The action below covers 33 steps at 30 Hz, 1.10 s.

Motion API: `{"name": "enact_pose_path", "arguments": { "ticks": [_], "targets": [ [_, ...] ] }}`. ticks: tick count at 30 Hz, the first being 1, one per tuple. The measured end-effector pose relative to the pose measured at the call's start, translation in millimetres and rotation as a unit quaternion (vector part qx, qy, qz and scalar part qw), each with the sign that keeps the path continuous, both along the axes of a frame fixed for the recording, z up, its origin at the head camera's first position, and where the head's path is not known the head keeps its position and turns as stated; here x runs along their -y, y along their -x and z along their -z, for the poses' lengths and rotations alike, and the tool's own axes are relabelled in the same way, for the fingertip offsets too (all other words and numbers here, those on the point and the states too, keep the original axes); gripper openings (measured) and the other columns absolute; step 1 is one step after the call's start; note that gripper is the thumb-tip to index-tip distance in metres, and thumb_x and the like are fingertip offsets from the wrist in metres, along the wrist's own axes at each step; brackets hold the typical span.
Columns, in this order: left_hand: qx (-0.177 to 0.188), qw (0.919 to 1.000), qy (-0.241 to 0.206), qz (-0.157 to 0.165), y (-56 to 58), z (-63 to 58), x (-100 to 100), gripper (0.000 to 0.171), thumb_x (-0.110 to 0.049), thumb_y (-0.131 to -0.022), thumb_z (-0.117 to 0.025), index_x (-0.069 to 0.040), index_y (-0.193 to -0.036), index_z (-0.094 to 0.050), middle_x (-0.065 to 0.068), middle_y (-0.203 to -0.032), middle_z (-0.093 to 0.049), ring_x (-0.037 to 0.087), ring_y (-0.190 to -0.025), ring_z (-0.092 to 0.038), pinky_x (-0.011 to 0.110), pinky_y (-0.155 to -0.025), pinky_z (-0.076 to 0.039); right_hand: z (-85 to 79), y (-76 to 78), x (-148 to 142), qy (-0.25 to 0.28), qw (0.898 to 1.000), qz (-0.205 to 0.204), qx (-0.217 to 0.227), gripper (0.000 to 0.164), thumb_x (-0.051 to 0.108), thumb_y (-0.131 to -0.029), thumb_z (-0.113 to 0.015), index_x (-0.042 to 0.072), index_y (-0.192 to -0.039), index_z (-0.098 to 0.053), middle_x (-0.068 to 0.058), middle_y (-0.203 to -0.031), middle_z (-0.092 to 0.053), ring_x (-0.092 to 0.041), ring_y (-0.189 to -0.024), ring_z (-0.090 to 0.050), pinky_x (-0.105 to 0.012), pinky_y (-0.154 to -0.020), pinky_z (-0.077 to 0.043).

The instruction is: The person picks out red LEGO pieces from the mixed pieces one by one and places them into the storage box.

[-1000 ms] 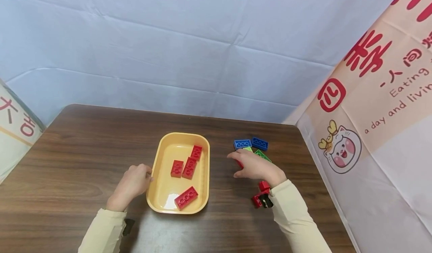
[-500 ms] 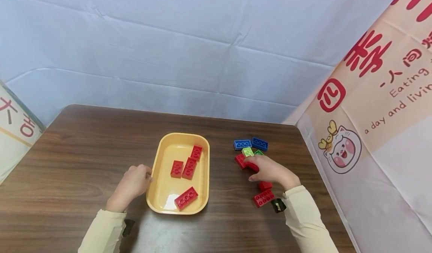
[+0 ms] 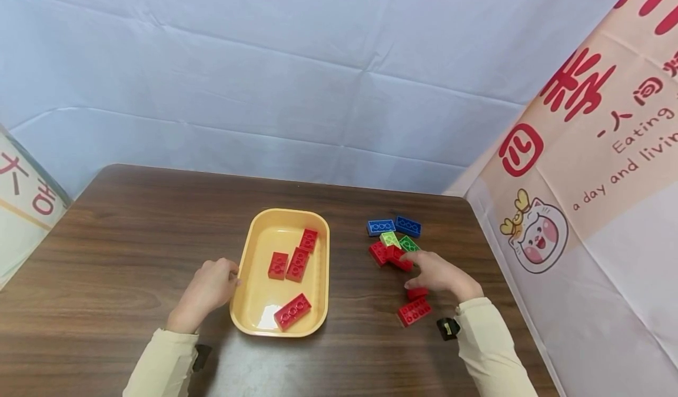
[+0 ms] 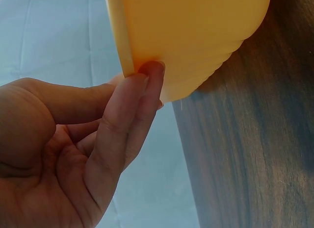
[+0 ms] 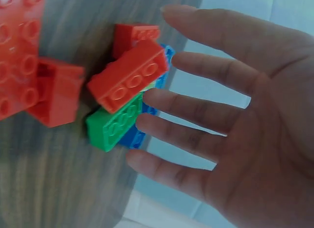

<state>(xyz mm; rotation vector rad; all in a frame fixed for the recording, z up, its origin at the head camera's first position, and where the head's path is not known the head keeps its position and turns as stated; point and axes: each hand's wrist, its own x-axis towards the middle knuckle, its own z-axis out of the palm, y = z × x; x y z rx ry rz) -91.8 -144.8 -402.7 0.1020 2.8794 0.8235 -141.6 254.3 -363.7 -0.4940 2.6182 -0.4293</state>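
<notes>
My left hand pinches the left rim of a yellow tray; in the left wrist view thumb and fingers meet at the rim of the tray. Several red toy bricks lie in the tray. My right hand hovers over the loose bricks on the right, its fingers spread and holding nothing in the right wrist view. Nearest to it is a tilted red brick, leaning on a green brick. Partly under the hand is a small red brick, beside a longer red brick.
Behind the red bricks lie two blue bricks, a lime brick and another red brick. The brown table ends at a pale cloth wall behind and a printed cloth on the right.
My right hand has moved right and towards me, away from the lime brick, uncovering the red and green bricks. A red brick now lies tilted there. My left hand has stayed on the tray.
</notes>
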Motion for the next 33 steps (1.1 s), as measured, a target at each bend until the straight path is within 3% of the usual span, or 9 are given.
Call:
{"name": "enact_pose_path", "arguments": {
  "ticks": [21,33],
  "targets": [
    [0.005,0.9999,-0.012,-0.001,0.1,-0.1,0.9,0.012,-0.003,-0.077,-0.061,0.003,-0.087,-0.065,0.011,-0.072,-0.061,0.021,-0.06,-0.049,0.039,-0.055,-0.046,40.1,-5.0,-19.4,0.01,0.997,0.063,0.038,0.036,0.011,-0.074,-0.069,0.002,-0.108,-0.058,-0.013,-0.102,-0.061,-0.027,-0.091,-0.053,-0.048,-0.08,-0.048],
    [0.01,0.9998,-0.015,-0.005,0.5,-0.6,0.6,0.013,-0.003,-0.078,-0.062,0.004,-0.088,-0.065,0.013,-0.074,-0.063,0.021,-0.062,-0.051,0.04,-0.057,-0.047,50.4,-2.7,-20.6,0.001,0.998,0.047,0.029,0.029,0.005,-0.072,-0.068,0.002,-0.1,-0.059,-0.008,-0.084,-0.058,-0.019,-0.074,-0.049,-0.04,-0.07,-0.049]
  ]
}}
